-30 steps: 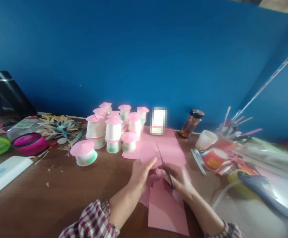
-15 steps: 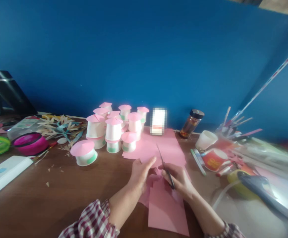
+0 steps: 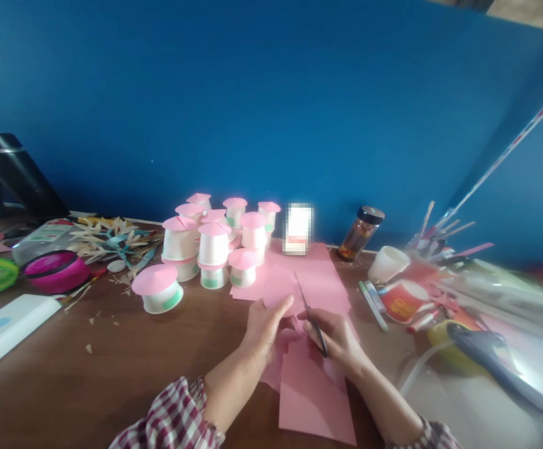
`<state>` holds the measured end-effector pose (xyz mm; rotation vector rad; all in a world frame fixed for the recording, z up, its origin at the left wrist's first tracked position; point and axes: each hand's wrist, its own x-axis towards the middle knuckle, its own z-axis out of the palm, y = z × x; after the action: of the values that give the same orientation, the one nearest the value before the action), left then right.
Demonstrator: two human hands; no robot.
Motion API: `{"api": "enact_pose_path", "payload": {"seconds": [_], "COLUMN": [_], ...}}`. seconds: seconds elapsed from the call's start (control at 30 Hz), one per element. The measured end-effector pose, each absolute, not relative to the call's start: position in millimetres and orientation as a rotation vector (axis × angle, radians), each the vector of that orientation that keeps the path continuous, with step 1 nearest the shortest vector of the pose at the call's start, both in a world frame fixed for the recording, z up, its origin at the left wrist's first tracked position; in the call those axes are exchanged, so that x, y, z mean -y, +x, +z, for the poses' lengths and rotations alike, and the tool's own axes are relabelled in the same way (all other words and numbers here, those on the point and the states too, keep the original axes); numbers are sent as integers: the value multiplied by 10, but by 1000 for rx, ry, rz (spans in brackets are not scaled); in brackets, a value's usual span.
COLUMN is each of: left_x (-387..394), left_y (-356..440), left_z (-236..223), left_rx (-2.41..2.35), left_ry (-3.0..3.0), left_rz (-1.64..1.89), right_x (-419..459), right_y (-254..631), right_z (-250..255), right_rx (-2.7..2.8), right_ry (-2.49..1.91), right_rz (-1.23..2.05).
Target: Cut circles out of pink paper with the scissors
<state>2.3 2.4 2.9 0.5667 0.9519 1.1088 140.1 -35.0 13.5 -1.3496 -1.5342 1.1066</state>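
Observation:
My right hand [image 3: 334, 340] is closed on black-handled scissors [image 3: 318, 337], whose thin blades point away from me. Close beside it on the left, my left hand [image 3: 267, 330] pinches a piece of pink paper [image 3: 288, 333] under its thumb. That piece blends with the pink around it, so its outline is hard to make out. A pink paper strip [image 3: 315, 399] lies below my hands, and larger pink sheets [image 3: 318, 268] spread beyond them. To the left stand several white paper cups with pink cone tops [image 3: 214, 240], some of them stacked; one capped cup [image 3: 161, 290] sits apart.
A dark-lidded glass jar [image 3: 362, 234] leans by the blue wall. Cups, markers and a yellow-and-grey tool [image 3: 467, 349] crowd the right side. Further left are a white power strip [image 3: 12, 324], a magenta round case [image 3: 57, 271], wooden sticks [image 3: 116, 240] and a black flask [image 3: 21, 174].
Almost nothing differs. Both hands, the scissors and the paper keep their places; the view has shifted very slightly.

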Motion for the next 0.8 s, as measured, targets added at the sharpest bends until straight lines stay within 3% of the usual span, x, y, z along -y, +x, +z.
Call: {"api": "enact_pose_path", "payload": {"seconds": [0.8], "left_x": [-11], "left_y": [6], "left_z": [123], "left_rx": [-934], "left_ry": [555], "left_rz": [1077], "right_x": [346], "right_y": [1435], "right_z": [133], "right_rx": [1538], "right_ry": [-1329], "right_rz": [1135]}}
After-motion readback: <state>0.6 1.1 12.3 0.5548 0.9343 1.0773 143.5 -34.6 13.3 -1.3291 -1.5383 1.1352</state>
